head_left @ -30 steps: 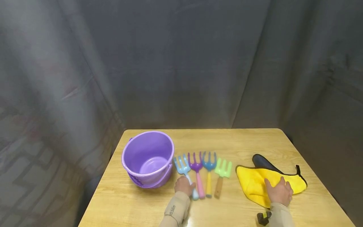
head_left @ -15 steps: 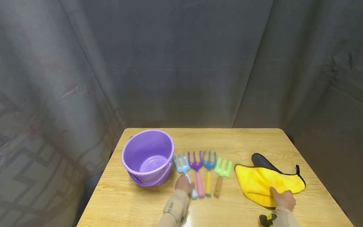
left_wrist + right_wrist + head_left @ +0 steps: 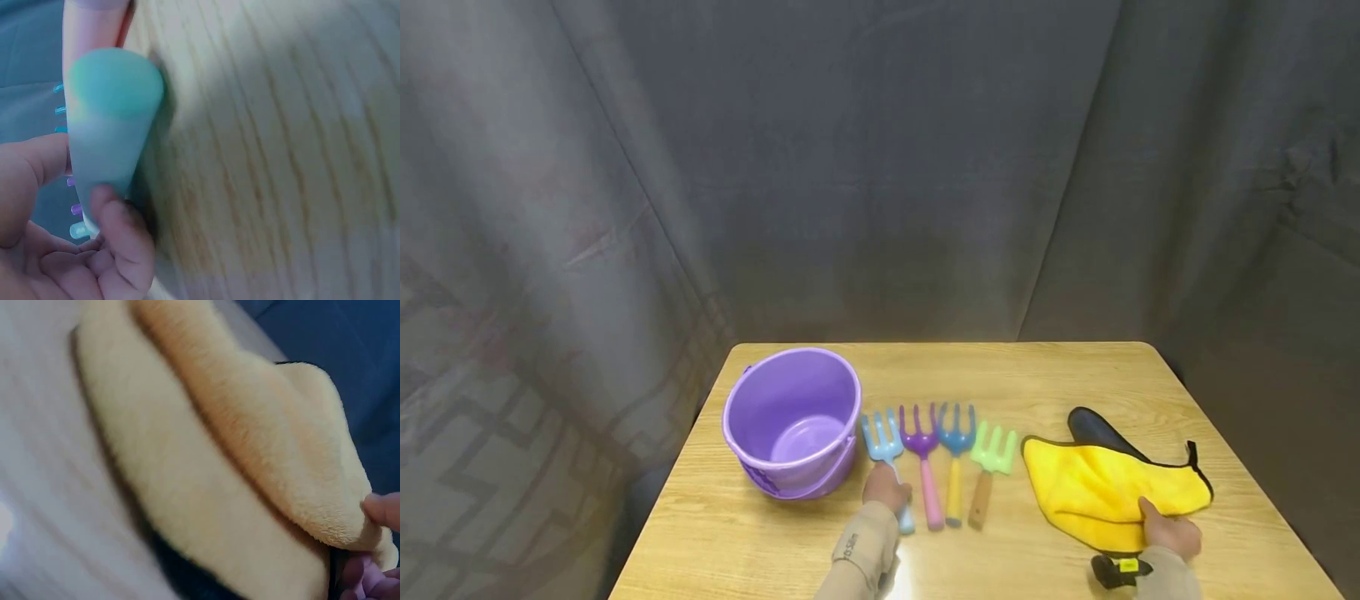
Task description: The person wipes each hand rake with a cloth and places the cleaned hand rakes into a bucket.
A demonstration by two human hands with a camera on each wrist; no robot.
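My left hand holds the handle of a light blue toy garden fork lying tines-away on the table. In the left wrist view, thumb and fingers pinch that fork's handle, its rounded end pointing toward the camera. My right hand grips the near right edge of a yellow cloth with dark trim. The right wrist view shows the thumb over a fold of the cloth and fingertips below it. A dark rounded object sticks out from beneath the cloth, mostly hidden.
A purple bucket stands left of the forks. Beside the light blue fork lie a purple fork with pink handle, a blue fork with yellow handle and a green fork with brown handle. Grey curtains surround the wooden table.
My right hand has slid right and toward me, from spread fingers on the cloth to gripping its edge. The light blue fork's handle end has swung slightly left, away from the pink handle.
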